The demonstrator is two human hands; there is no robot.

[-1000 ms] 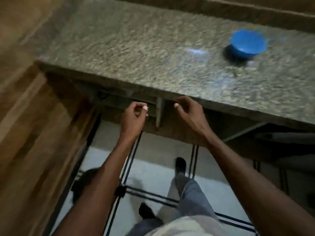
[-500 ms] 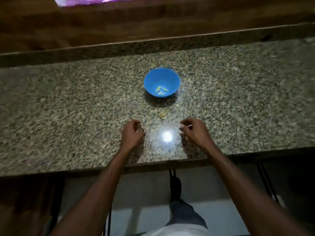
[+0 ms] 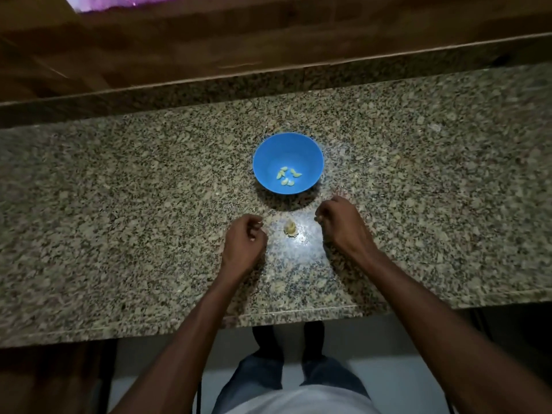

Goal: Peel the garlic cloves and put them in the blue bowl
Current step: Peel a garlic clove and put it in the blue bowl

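Observation:
The blue bowl (image 3: 268,153) stands at the middle of the granite counter (image 3: 119,204) with several peeled pale cloves (image 3: 287,176) lying in its bottom. A small yellowish piece of garlic (image 3: 289,228) lies on the counter just in front of the bowl, between my hands. My left hand (image 3: 243,243) hovers to its left with fingers curled and nothing visible in them. To the right of the garlic is my right hand (image 3: 340,224), fingertips drawn together. A pale spot shows at those tips, and I cannot tell whether it is a nail or peel.
A bright glare spot (image 3: 301,237) lies on the counter beside the garlic. A wooden wall (image 3: 268,40) rises behind the counter's raised back edge. The counter's front edge (image 3: 298,309) runs below my wrists, with my legs and the pale floor under it.
The view swung from the floor and counter edge up onto the counter top. Both hands moved from below the edge to over the counter, either side of the garlic piece.

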